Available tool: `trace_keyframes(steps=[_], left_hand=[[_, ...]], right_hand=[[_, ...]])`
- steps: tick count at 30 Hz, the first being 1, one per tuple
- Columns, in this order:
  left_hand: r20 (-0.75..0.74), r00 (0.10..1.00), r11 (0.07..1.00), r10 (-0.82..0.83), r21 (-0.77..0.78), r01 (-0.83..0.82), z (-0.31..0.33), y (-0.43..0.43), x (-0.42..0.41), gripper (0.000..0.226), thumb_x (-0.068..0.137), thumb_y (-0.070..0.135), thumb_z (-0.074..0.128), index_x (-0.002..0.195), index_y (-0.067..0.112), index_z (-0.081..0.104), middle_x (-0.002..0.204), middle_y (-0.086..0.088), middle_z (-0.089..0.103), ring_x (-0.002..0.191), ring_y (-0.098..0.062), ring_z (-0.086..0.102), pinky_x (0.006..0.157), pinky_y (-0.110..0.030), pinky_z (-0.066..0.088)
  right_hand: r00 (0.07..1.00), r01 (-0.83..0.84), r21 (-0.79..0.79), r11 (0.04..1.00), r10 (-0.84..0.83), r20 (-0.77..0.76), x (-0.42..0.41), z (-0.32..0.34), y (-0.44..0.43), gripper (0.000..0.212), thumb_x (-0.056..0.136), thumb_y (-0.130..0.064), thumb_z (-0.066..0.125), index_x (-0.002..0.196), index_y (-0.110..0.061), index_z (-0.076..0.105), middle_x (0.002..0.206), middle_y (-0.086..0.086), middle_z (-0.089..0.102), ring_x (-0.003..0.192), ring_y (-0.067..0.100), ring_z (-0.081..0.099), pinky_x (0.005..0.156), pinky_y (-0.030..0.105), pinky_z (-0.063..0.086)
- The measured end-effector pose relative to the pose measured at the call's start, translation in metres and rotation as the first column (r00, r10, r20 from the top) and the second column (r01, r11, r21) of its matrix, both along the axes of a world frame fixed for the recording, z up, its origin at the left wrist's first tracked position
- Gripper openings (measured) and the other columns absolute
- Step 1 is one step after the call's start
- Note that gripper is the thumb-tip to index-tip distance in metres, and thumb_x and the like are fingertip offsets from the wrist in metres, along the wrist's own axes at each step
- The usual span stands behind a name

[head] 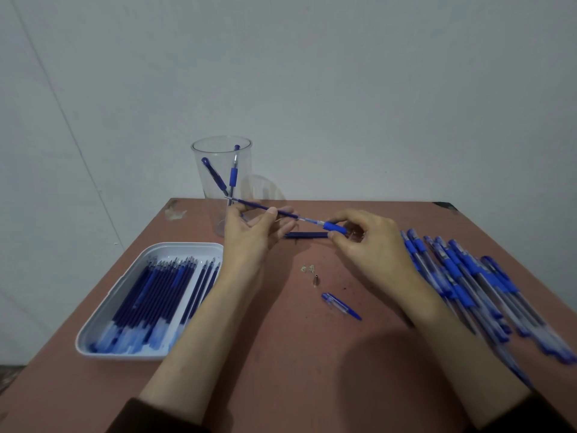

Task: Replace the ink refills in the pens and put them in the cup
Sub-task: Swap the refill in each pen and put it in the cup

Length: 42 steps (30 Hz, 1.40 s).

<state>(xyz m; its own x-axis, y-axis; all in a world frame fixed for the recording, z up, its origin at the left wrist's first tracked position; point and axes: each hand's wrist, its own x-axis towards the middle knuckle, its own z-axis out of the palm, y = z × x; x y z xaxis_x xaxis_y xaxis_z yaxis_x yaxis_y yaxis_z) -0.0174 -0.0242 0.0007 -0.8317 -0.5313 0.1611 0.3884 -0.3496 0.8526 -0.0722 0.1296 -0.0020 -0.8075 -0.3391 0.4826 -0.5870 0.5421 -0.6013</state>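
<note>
Pen cap (342, 306), loose on table (281, 354). Tray of refills (93, 320) at left; pile of pens (480, 285) at right. Left hand (253, 235) pinches refill (265, 209), one end in pen barrel (335, 228), which is pinched by right hand (371, 242). Cup (223, 182) at far edge, two pens inside.

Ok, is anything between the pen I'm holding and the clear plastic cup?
Only your own left hand, pinching the dark blue refill, lies between the blue-gripped pen barrel in your right hand and the tall clear plastic cup. No loose object blocks the way.
</note>
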Motion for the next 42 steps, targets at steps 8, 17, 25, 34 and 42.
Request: trace_keyframes(steps=[8, 17, 25, 34, 42], left_hand=[[0.1, 0.99, 0.984, -0.095, -0.142, 0.109, -0.005, 0.009, 0.0, 0.01, 0.094, 0.0, 0.053, 0.097, 0.009, 0.049, 0.085, -0.012, 0.071, 0.077, -0.02, 0.072, 0.073, -0.027, 0.059], [0.298, 0.931, 0.807, -0.21, -0.485, 0.337, -0.002, 0.003, 0.008, 0.021, 0.085, -0.004, 0.063, 0.098, 0.012, 0.064, 0.093, -0.003, 0.07, 0.069, 0.0, 0.066, 0.06, -0.013, 0.05], [0.509, 0.859, 0.272, -0.063, -0.819, 0.505, -0.012, -0.002, 0.009, 0.021, 0.079, 0.015, 0.075, 0.099, 0.023, 0.074, 0.074, 0.016, 0.065, 0.067, 0.013, 0.057, 0.067, -0.001, 0.041], [0.232, 0.968, 0.924, -0.097, -0.339, 0.174, -0.007, -0.004, 0.006, 0.011, 0.082, 0.005, 0.07, 0.088, 0.014, 0.072, 0.082, -0.006, 0.07, 0.073, -0.008, 0.064, 0.069, -0.015, 0.053], [0.164, 0.969, 0.982, -0.185, -0.016, 0.19, -0.003, -0.008, 0.005, 0.012, 0.083, -0.002, 0.064, 0.09, 0.007, 0.068, 0.075, -0.002, 0.07, 0.074, -0.011, 0.069, 0.071, -0.018, 0.056]], right_hand=[[0.999, -0.039, -0.006, 0.999, 0.039, 0.0, 0.001, -0.002, -0.003, 0.015, 0.084, -0.02, 0.067, 0.097, -0.027, 0.072, 0.083, -0.011, 0.069, 0.076, 0.007, 0.061, 0.071, 0.029, 0.052], [0.939, -0.086, -0.429, 0.899, 0.217, 0.266, -0.001, 0.006, -0.002, 0.016, 0.086, -0.015, 0.066, 0.086, -0.031, 0.07, 0.072, -0.001, 0.066, 0.068, 0.014, 0.06, 0.069, 0.032, 0.05], [0.844, -0.017, -0.626, 0.78, 0.347, 0.409, 0.0, 0.014, 0.003, 0.017, 0.093, -0.009, 0.056, 0.106, -0.007, 0.067, 0.068, 0.002, 0.066, 0.066, 0.016, 0.059, 0.059, 0.022, 0.05], [0.968, -0.09, -0.302, 0.949, 0.155, 0.198, 0.0, 0.004, -0.002, 0.02, 0.085, -0.019, 0.068, 0.079, -0.039, 0.066, 0.072, -0.003, 0.065, 0.072, 0.016, 0.062, 0.069, 0.031, 0.051], [0.985, -0.114, -0.125, 0.986, 0.129, 0.115, 0.006, 0.004, -0.003, 0.021, 0.083, -0.017, 0.067, 0.079, -0.038, 0.066, 0.071, -0.009, 0.064, 0.066, -0.003, 0.054, 0.058, 0.006, 0.038]])
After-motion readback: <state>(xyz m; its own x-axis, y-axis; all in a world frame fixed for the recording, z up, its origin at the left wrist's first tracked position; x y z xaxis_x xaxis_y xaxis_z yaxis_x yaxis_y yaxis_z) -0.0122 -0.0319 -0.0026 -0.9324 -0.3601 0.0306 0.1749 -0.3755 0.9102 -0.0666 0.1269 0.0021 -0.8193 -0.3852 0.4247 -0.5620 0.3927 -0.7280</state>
